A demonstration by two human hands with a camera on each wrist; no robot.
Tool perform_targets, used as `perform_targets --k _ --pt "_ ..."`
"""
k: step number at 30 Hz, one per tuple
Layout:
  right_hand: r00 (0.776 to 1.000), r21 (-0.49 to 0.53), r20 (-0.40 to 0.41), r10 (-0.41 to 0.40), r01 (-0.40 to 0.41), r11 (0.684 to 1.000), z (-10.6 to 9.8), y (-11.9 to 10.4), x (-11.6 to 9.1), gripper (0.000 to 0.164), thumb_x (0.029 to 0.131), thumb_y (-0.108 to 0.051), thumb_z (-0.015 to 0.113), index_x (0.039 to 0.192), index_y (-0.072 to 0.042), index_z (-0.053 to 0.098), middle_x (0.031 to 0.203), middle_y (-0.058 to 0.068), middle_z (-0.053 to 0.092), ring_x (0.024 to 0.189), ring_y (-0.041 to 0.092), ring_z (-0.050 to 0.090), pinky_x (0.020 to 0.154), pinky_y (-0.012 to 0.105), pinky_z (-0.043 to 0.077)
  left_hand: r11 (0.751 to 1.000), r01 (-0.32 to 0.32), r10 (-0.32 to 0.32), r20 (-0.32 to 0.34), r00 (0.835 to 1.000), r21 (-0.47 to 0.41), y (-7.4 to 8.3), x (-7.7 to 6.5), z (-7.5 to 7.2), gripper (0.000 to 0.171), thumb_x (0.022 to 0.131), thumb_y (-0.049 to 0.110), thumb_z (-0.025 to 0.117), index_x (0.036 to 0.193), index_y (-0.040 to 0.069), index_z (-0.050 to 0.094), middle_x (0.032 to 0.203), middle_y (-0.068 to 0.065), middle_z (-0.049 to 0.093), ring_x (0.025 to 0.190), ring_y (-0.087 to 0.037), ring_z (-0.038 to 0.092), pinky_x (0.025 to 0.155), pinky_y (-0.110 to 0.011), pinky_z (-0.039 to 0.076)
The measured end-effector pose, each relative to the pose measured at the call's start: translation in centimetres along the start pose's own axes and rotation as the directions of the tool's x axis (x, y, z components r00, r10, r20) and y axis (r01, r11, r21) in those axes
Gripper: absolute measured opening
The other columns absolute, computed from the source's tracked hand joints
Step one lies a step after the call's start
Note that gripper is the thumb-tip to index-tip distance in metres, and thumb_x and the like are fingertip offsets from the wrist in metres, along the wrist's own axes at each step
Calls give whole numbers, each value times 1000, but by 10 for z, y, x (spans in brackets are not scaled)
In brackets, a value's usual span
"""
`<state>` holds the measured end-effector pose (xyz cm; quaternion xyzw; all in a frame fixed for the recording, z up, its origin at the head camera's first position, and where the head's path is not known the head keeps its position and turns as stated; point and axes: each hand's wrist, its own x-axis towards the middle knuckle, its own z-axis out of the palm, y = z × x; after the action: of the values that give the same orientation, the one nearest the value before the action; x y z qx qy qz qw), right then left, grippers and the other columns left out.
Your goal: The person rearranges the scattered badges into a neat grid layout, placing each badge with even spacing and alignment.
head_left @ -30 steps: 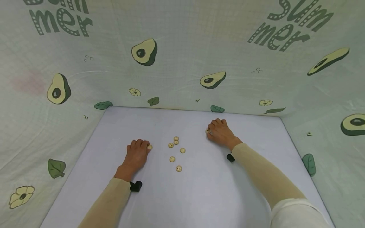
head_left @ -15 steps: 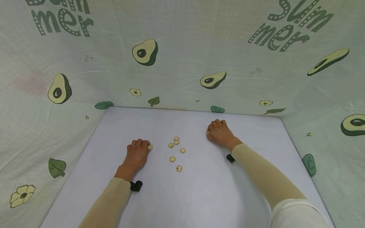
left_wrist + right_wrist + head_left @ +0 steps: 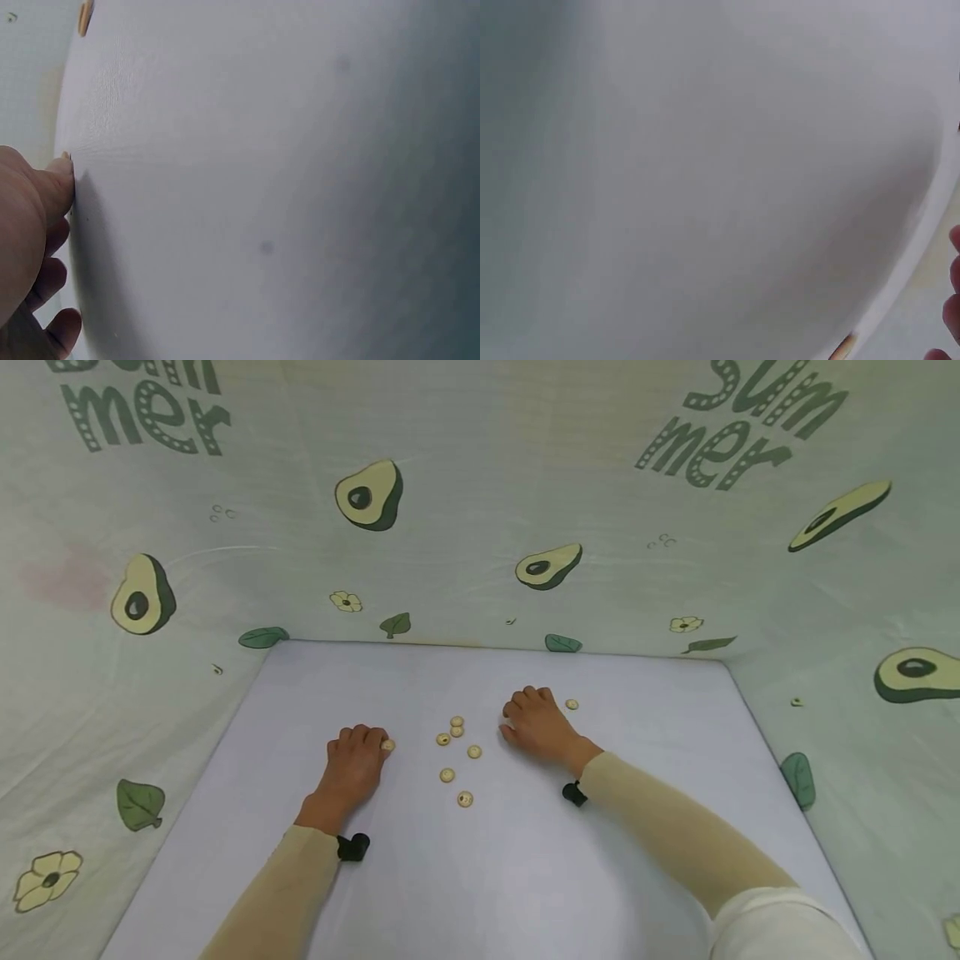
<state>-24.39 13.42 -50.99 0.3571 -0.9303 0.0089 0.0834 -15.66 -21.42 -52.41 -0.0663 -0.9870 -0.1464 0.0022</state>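
In the head view my left hand rests low on the white table and pinches a small round pale wooden disc at its fingertips. Only a sliver of that disc shows beyond the thumb in the left wrist view. My right hand is over the table with thumb and fingers apart, and I see nothing between them. A wooden disc lies just right of its knuckles. Between the hands several similar discs are scattered, among them a touching pair with its front disc and a lone one nearest me.
The white table is enclosed by hanging cloth printed with avocados, leaves and lettering, at the back and both sides. Each wrist wears a small black camera, such as the left one.
The right hand has let go of its disc, which now lies on the table at right, and has moved left towards the scattered discs. The left hand keeps its disc. The head view shifted slightly.
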Motion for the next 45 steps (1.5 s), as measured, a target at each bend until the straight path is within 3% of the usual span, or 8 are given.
perform_targets --k 9,14,17,20,24,30,35,45 --pt "991 -34 50 -121 123 992 4 -42 7 40 106 -50 60 108 -12 72 108 2 67 105 23 56 99 46 44 1000 -16 16 -29 999 10 -4 0 4 24 107 18 64 124 2 61 118 -19 60 110 -39 51 93 -59 42" --pt "985 -45 51 -164 167 985 6 -51 7 28 107 -41 61 106 -14 72 109 1 68 102 21 55 94 43 45 1000 -10 11 -30 999 1 -3 0 5 23 106 18 65 124 3 61 119 -19 61 111 -39 51 92 -59 42" --pt "988 26 60 -142 140 990 5 -51 4 17 105 -28 66 112 -14 72 113 2 68 104 22 55 94 43 44 1000 -5 5 -23 1000 -4 -3 1 6 24 107 19 64 125 4 61 120 -18 60 112 -39 51 93 -59 41" --pt "994 87 69 -89 83 993 3 -51 2 21 102 -28 69 117 -14 72 115 3 67 106 22 54 95 44 42 1000 -3 3 -21 1000 -3 -2 0 6 24 107 20 64 125 4 60 121 -19 60 113 -39 51 94 -59 41" --pt "996 72 58 -63 58 996 5 -51 3 28 103 -39 68 112 -13 72 112 3 66 104 22 54 95 44 42 1000 1 -1 -23 1000 -3 -2 0 4 24 107 19 64 124 3 60 121 -20 60 113 -40 51 95 -60 41" --pt "996 105 55 -75 69 992 7 -51 2 15 104 -25 67 113 -15 73 114 3 66 104 23 53 93 43 42 1000 0 0 -21 1000 -8 -4 1 5 24 107 18 63 125 3 60 122 -20 60 114 -41 51 95 -61 41" --pt "999 91 38 -39 36 995 7 -51 1 24 103 -35 69 110 -11 72 112 5 66 102 25 53 92 45 41 1000 3 -3 -22 1000 -11 -4 1 7 24 107 18 64 125 3 61 122 -19 60 115 -41 50 96 -61 41" --pt "999 100 -10 -38 39 994 8 -45 -2 23 101 -31 73 113 -12 73 112 4 67 103 24 54 93 44 42 1000 0 -1 -25 1000 -14 -3 0 5 23 107 19 64 124 3 61 121 -19 60 114 -40 51 95 -60 41"
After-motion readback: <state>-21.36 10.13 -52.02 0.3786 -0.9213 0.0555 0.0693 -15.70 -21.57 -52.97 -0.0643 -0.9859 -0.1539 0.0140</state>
